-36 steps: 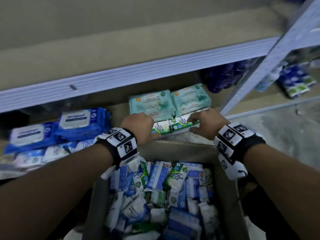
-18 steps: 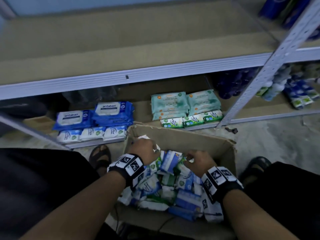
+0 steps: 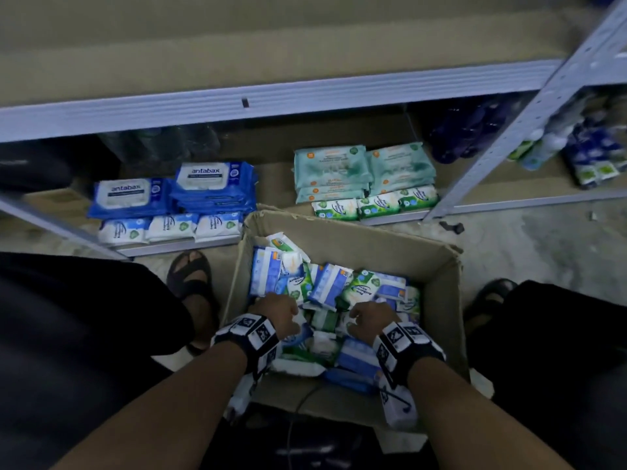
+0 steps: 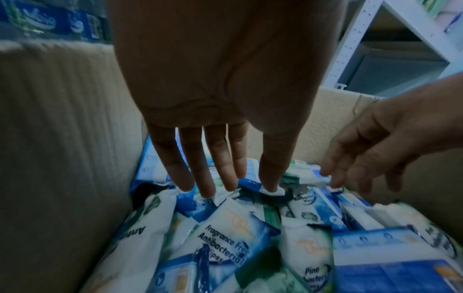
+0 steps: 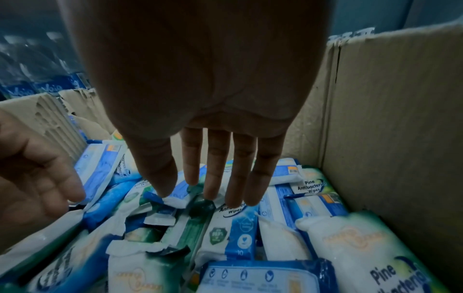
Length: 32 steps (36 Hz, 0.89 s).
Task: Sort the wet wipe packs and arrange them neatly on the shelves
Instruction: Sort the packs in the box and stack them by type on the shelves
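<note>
**Left wrist view: both hands in the box**

Left hand (image 4: 220,111) fingers straight, tips touching wipe packs (image 4: 225,234) jumbled in cardboard box (image 4: 62,158). Right hand (image 4: 380,146) reaches in from right, fingers loosely spread. Shelf upright (image 4: 350,45) behind.

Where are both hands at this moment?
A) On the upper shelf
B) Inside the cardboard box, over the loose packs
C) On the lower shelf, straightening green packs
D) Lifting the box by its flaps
B: the left hand and right hand are down in the box, straight fingers reaching the loose packs.
</note>
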Each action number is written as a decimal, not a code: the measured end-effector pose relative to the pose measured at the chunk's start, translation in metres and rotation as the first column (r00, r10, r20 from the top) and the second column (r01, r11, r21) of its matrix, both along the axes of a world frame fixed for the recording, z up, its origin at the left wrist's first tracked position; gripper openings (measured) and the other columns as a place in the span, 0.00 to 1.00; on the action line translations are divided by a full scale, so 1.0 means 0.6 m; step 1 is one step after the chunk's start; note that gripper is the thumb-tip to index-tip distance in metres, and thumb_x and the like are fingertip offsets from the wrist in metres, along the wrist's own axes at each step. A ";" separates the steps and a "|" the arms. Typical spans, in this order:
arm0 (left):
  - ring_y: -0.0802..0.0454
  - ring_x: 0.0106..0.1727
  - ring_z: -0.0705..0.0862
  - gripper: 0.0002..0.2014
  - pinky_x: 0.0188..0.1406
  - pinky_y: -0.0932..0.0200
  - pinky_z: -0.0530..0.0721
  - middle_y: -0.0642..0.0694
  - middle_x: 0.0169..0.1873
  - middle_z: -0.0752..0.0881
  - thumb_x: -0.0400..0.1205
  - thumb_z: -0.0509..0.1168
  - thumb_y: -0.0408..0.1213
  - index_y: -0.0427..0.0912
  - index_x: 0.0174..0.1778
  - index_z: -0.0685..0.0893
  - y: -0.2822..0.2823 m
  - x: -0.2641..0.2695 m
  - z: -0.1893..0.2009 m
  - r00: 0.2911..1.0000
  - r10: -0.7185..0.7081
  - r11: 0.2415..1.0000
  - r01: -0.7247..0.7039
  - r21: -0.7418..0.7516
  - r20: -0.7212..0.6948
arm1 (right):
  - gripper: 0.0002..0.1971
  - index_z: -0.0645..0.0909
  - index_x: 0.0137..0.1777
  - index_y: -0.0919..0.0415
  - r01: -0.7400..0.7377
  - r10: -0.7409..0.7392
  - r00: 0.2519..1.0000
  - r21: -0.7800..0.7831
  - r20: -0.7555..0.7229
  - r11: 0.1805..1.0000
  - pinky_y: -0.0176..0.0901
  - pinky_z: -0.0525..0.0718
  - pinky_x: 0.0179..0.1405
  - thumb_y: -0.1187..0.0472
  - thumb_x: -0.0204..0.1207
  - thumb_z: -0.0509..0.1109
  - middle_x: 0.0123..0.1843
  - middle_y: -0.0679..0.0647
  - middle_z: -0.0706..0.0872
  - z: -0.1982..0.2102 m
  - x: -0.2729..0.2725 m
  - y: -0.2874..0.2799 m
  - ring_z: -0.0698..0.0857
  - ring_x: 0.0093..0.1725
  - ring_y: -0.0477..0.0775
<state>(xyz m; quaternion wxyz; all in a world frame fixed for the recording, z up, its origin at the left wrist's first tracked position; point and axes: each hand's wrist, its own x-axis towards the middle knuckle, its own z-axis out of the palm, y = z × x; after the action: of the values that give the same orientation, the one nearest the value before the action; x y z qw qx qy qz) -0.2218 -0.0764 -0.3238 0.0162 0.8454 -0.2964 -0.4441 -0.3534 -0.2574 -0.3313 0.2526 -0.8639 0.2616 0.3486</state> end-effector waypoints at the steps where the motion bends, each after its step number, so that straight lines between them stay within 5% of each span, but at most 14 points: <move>1: 0.46 0.65 0.83 0.22 0.64 0.50 0.83 0.45 0.68 0.83 0.80 0.71 0.47 0.47 0.69 0.81 -0.002 -0.002 -0.005 1.000 -0.022 1.000 0.022 -0.001 -0.018 | 0.22 0.78 0.71 0.51 0.008 -0.008 1.000 -0.001 -0.003 1.000 0.45 0.83 0.62 0.47 0.79 0.70 0.67 0.53 0.84 -0.004 0.002 -0.001 0.81 0.66 0.56; 11: 0.48 0.64 0.83 0.27 0.64 0.50 0.84 0.46 0.67 0.83 0.78 0.74 0.48 0.44 0.72 0.80 -0.047 -0.027 -0.051 0.989 -0.090 0.994 0.082 -0.070 -0.120 | 0.26 0.71 0.78 0.54 0.115 -0.110 0.992 -0.101 0.055 0.988 0.54 0.82 0.65 0.61 0.80 0.67 0.77 0.57 0.68 -0.043 0.034 -0.032 0.76 0.71 0.63; 19: 0.44 0.65 0.82 0.28 0.63 0.47 0.84 0.42 0.66 0.83 0.77 0.75 0.47 0.41 0.72 0.80 -0.069 -0.031 -0.078 0.975 -0.148 0.986 0.131 -0.106 -0.168 | 0.36 0.55 0.86 0.50 -0.091 0.091 0.996 -0.138 0.000 0.986 0.57 0.74 0.69 0.68 0.82 0.65 0.86 0.52 0.54 -0.075 0.064 -0.062 0.65 0.74 0.68; 24: 0.44 0.60 0.84 0.26 0.57 0.51 0.85 0.43 0.62 0.86 0.76 0.76 0.48 0.42 0.68 0.83 -0.070 -0.029 -0.091 0.967 -0.187 0.981 0.173 -0.093 -0.173 | 0.41 0.51 0.87 0.44 -0.142 0.130 0.987 -0.133 -0.093 0.981 0.60 0.78 0.68 0.65 0.80 0.69 0.86 0.55 0.53 -0.093 0.065 -0.066 0.61 0.77 0.70; 28: 0.47 0.60 0.84 0.22 0.53 0.60 0.82 0.47 0.60 0.87 0.75 0.76 0.44 0.44 0.66 0.86 -0.067 -0.026 -0.098 0.968 -0.179 0.981 0.162 -0.106 -0.177 | 0.39 0.60 0.84 0.46 -0.127 0.109 0.987 -0.159 -0.116 0.979 0.62 0.80 0.64 0.49 0.77 0.75 0.75 0.58 0.62 -0.091 0.064 -0.070 0.64 0.73 0.68; 32: 0.48 0.54 0.86 0.10 0.47 0.62 0.81 0.47 0.52 0.89 0.76 0.76 0.39 0.42 0.51 0.91 -0.066 -0.024 -0.101 0.963 -0.174 0.982 0.154 -0.109 -0.207 | 0.37 0.71 0.77 0.50 -0.179 0.147 0.976 -0.211 -0.162 0.961 0.66 0.73 0.71 0.40 0.70 0.78 0.74 0.59 0.63 -0.090 0.043 -0.081 0.63 0.74 0.70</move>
<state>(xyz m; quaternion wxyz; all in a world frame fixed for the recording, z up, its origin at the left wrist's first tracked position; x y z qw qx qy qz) -0.2361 -0.1157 -0.3843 0.0503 0.7630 -0.3819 -0.5191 -0.3276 -0.3061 -0.3856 0.1043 -0.8778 0.2446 0.3985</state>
